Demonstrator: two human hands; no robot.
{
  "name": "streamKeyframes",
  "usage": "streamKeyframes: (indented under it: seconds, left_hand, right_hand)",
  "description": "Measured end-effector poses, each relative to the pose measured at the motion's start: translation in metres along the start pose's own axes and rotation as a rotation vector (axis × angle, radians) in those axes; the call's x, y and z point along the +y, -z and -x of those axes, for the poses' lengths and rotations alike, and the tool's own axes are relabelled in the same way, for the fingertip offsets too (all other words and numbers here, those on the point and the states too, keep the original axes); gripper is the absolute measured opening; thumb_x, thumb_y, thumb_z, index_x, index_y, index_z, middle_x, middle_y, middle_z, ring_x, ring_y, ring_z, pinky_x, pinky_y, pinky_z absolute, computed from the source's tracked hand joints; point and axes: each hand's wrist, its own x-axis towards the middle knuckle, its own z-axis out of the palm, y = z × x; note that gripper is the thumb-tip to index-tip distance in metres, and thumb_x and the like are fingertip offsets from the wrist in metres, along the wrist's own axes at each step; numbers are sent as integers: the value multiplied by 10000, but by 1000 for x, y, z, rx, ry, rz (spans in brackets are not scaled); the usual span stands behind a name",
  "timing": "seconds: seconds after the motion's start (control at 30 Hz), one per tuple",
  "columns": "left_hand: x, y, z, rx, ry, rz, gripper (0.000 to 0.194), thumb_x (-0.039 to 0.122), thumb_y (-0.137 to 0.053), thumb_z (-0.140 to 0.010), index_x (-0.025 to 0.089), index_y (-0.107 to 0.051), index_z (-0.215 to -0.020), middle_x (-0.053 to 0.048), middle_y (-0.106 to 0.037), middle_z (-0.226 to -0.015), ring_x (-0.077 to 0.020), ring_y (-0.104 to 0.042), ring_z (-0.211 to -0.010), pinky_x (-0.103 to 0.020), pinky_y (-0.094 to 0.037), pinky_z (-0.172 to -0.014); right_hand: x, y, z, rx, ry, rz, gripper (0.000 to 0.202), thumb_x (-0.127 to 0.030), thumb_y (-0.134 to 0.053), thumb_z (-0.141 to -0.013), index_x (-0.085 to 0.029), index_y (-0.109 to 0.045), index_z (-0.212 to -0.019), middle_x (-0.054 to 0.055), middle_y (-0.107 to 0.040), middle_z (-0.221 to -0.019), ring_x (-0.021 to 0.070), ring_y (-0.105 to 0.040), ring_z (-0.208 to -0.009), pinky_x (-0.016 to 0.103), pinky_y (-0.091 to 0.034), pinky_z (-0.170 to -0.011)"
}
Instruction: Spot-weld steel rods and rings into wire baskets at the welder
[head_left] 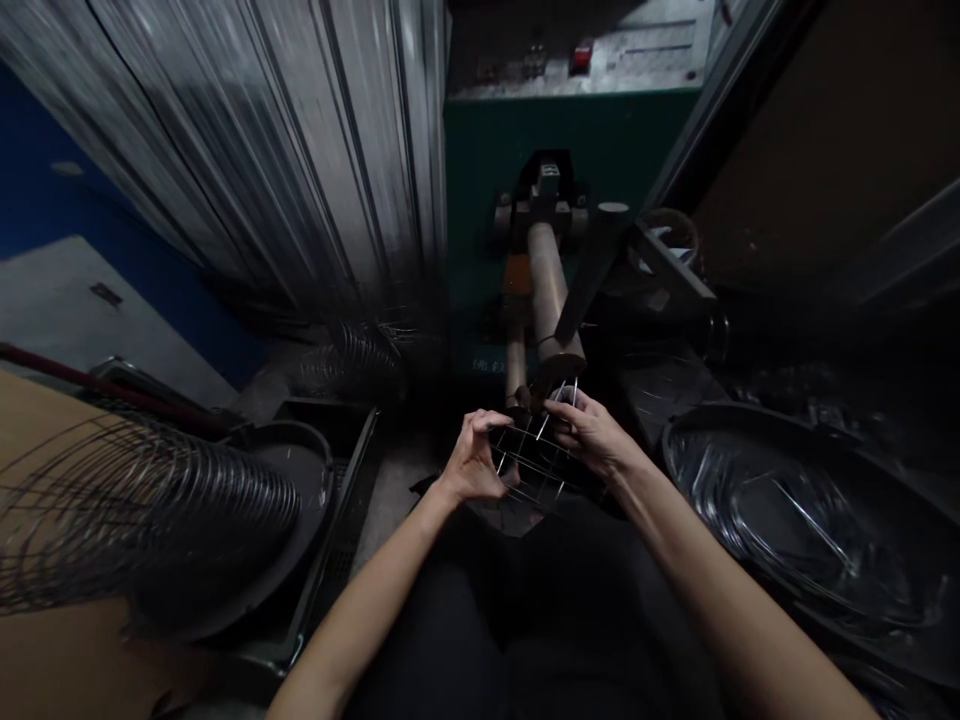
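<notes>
A small dark wire frame (529, 462) of crossing rods is in front of the spot welder's electrode arms. My left hand (474, 458) grips its left side, with fingers along the top and thumb underneath. Bent inward, the fingers of my right hand (589, 428) pinch a thin bright wire piece (553, 408) at the frame's upper right. This wire lies close below the end of the thick upper arm (550, 285). The thinner lower arm (516, 365) ends just above the frame. Whether the wire touches the electrode is too dark to tell.
The green machine body (480, 150) has a red switch (581, 57) on its top panel. Wire rings (255, 490) are stacked on a round dark tray (319, 455) at left. Another dark tray (679, 425) at right holds coiled wires (720, 500). Corrugated metal sheeting (300, 130) stands behind.
</notes>
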Motion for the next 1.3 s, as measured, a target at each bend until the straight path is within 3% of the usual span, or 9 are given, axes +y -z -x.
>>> streamKeyframes:
  seconds: [0.13,0.4,0.67,0.87,1.03,1.13,1.3]
  left_hand:
    - [-6,2,-8,33,-87,-62,714,150,-635,-542,220,-300,-1168,-69,-528,-1009,-245,-534,-920,-508,-427,-842]
    - [-9,7,-23,-19,-36,-89,710,156,-632,-543,219,-313,-1174,-70,-514,-1032,-228,-532,-899,-482,-444,-845]
    - [-12,11,-34,-50,-23,-112,731,163,-629,-561,219,-307,-1215,-59,-520,-995,-220,-540,-893,-434,-449,-829]
    - [-20,9,-31,-67,7,-57,740,173,-643,-588,206,-271,-1226,-70,-515,-1015,-195,-551,-866,-413,-460,-808]
    - [-20,10,-30,-83,59,-14,759,130,-635,-598,195,-236,-1240,-79,-509,-1029,-207,-557,-934,-427,-451,-860]
    - [-20,9,-25,-68,87,1,784,122,-627,-597,200,-203,-1252,-64,-501,-1012,-199,-552,-940,-420,-453,-865]
    - [-23,7,-17,-13,106,-17,780,128,-616,-581,214,-198,-1235,-53,-461,-1018,-192,-526,-941,-416,-446,-862]
  right_hand:
    - [-1,-2,-10,21,11,9,421,-318,-787,-491,-187,-459,-719,-85,-413,-523,16,-281,-398,128,-148,-338]
    - [2,5,-31,-21,50,-21,385,-282,-765,-523,-197,-446,-720,-91,-378,-508,18,-243,-401,130,-162,-340]
    - [1,2,-42,-1,66,-51,489,-300,-828,-431,-200,-423,-686,-99,-343,-485,12,-251,-392,120,-155,-329]
    - [3,2,-42,49,39,-37,400,-317,-778,-555,-199,-415,-675,-81,-374,-474,21,-264,-367,125,-128,-315]
    - [-6,5,-43,248,99,-193,267,-287,-696,-680,-189,-448,-684,-36,-454,-548,42,-354,-412,127,-234,-332]
    - [-11,7,-39,174,76,-149,254,-270,-724,-631,-184,-490,-681,-31,-474,-547,49,-367,-414,140,-264,-334]
    - [-8,6,-38,107,83,-53,381,-339,-801,-506,-181,-489,-658,-44,-476,-548,25,-316,-396,133,-191,-322]
